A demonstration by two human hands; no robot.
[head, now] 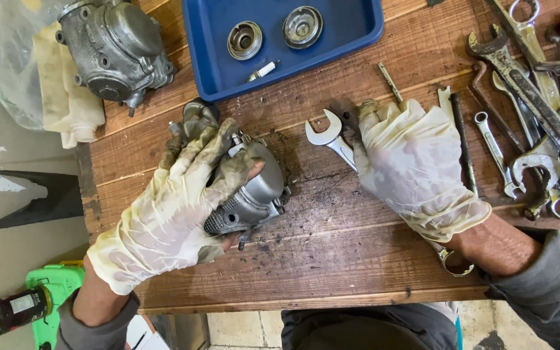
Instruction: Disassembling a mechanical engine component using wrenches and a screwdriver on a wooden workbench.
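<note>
My left hand (176,201), in a dirty white glove, is wrapped around a grey metal engine part (254,191) that rests on the wooden table (332,246). My right hand (416,165), also gloved, lies over a combination wrench (325,136). The wrench's open jaw sticks out to the left of the fingers, and its ring end (455,259) shows under my wrist.
A blue tray (202,52) at the back holds two round metal caps (273,32) and a small white part. A second grey engine part (115,48) sits on a cloth at the back left. Several wrenches (539,129) lie at the right. A green object with a dark can (21,308) is at the lower left.
</note>
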